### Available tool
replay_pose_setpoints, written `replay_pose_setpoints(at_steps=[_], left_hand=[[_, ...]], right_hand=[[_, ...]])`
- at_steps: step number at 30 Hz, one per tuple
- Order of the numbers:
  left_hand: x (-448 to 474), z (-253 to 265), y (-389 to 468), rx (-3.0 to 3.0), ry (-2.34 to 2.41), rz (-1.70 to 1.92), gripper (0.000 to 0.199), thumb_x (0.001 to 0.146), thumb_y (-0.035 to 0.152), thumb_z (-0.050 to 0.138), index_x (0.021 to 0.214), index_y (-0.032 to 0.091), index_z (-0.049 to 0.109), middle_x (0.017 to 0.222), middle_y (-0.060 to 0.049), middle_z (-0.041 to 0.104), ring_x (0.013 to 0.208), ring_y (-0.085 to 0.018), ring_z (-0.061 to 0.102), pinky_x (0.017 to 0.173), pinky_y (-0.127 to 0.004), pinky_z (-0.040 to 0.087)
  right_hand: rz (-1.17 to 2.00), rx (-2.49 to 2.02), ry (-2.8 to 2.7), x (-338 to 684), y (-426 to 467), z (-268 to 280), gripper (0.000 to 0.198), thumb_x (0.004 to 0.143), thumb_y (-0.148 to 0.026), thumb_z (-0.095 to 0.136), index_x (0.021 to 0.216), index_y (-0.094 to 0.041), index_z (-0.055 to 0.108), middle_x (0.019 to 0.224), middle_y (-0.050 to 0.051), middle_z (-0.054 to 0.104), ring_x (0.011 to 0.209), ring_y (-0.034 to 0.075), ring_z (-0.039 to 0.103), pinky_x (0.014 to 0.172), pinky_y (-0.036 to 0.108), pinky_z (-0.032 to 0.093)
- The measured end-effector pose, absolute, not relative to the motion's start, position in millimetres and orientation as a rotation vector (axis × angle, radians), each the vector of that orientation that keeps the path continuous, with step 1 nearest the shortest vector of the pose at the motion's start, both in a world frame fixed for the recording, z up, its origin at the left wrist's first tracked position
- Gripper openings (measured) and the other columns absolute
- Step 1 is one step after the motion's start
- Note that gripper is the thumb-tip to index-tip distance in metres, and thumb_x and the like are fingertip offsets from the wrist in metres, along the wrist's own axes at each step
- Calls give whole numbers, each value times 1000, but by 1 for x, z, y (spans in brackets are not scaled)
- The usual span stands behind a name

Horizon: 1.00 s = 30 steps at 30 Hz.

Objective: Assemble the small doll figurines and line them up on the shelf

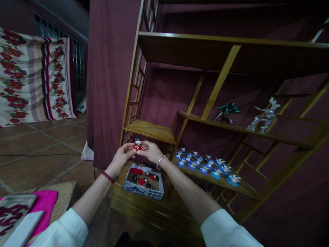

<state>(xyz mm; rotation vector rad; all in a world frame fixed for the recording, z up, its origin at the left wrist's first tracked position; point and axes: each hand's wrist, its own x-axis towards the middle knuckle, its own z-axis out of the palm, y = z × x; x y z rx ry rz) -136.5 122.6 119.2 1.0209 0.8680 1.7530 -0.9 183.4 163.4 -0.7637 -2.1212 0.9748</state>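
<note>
Between both hands I hold a small figurine (pixel 138 144) with black hair buns, a pale face and a red base. My left hand (pixel 122 155) pinches it from the left, and my right hand (pixel 152 152) grips it from the right, with the fingertips at its base. Below them an open cardboard box (pixel 144 193) with a printed front stands on the cabinet's lower surface. Several red-and-black figurines (pixel 146 180) lie inside it. Just beyond my hands is a small wooden shelf (pixel 151 129).
Rows of blue-based figurines (pixel 205 164) stand on a shelf to the right. Above them are a dark green figure (pixel 227 112) and a clear deer figure (pixel 264 115). A wooden post (pixel 132 82) rises at the left. A magenta cloth (pixel 45 206) lies at lower left.
</note>
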Motion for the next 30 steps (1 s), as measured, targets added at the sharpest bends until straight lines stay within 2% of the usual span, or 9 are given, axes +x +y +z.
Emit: replay_pose_setpoints(at_steps=[9,14,20,30], left_hand=[[-141,139,119,1044,910,1746,38,58,19,71,94,11,60,95,-8,63,71,-10,56,61,-22,45],[-144,144,124,1052,918,1770,41,56,20,72,93,11,58,89,-7,63,71,-12,57,61,-22,44],[-147,150,136,1068,928,1815,38,55,24,73,86,12,55,73,-2,61,61,-9,55,57,-22,43],[-151,161,152,1090,946,1855,34,56,24,71,84,11,56,73,-3,62,61,-9,55,59,-24,45]], right_hand=[[923,-766,-2122,-12,195,171,32,59,-19,70,89,-14,59,82,3,64,70,11,57,71,26,47],[887,-760,-2129,-16,199,175,30,61,-18,69,89,-13,59,81,3,64,68,11,57,69,26,47],[856,-766,-2110,-22,201,187,27,61,-16,69,87,-13,60,80,3,65,68,10,57,70,26,47],[915,-770,-2063,-30,215,196,26,62,-13,68,87,-12,59,80,3,65,67,10,58,70,25,47]])
